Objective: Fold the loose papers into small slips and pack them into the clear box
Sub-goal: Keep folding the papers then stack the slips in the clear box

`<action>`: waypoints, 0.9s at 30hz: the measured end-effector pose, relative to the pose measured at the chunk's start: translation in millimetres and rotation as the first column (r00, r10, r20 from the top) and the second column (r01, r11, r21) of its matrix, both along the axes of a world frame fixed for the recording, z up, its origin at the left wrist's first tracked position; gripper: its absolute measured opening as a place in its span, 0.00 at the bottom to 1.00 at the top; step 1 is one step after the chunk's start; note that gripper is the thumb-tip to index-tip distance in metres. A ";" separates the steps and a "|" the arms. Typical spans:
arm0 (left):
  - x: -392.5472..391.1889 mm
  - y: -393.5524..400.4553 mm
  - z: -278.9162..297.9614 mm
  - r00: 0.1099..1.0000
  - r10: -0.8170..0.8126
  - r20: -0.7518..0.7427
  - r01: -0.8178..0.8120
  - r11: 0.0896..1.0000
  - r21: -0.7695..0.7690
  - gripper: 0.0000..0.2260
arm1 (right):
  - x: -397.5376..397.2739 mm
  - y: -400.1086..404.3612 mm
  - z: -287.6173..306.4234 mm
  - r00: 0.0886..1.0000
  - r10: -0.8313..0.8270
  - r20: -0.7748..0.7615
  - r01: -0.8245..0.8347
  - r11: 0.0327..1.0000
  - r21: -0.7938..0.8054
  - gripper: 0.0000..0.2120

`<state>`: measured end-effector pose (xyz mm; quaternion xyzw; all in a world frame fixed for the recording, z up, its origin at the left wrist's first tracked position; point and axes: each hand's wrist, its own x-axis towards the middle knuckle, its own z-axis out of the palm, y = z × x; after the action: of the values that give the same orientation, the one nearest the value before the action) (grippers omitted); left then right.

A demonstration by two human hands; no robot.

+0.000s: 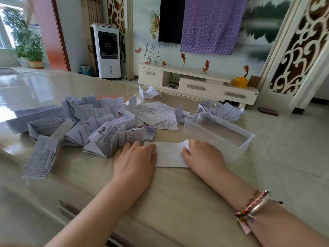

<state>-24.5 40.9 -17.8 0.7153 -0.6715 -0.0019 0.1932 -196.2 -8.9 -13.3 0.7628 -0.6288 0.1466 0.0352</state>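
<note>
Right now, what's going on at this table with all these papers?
A person is folding paper at the table. Both hands press on one white sheet lying flat in front of them, the left hand on its left end and the right hand on its right end. A big pile of printed papers sits to the left, some already creased. The clear box stands just right of the sheet and looks empty; more papers lie behind it.
</note>
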 end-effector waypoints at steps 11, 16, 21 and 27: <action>3.0 0.5 3.9 0.994 -0.081 0.077 0.067 0.985 0.160 0.22 | -0.8 15.5 -9.9 0.917 0.398 0.026 -0.388 0.905 -0.171 0.13; 15.8 -2.2 1.1 0.984 -0.161 0.081 0.145 0.973 0.177 0.21 | -15.4 13.6 -4.0 0.948 0.308 0.082 -0.305 0.951 -0.045 0.16; 22.6 0.8 -1.3 0.965 -0.254 0.059 0.248 0.964 0.101 0.23 | -15.5 14.2 -2.9 0.903 0.422 0.079 -0.420 0.907 -0.040 0.16; 31.7 -2.9 -3.8 0.900 -0.420 0.114 0.426 0.904 -0.040 0.20 | -21.6 12.1 -0.6 0.824 0.512 0.242 -0.536 0.843 0.041 0.16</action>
<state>7.2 38.0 -21.7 0.5451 -0.8196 0.0145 0.1759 -217.8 3.2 -13.8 0.8857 -0.4019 0.2006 -0.1178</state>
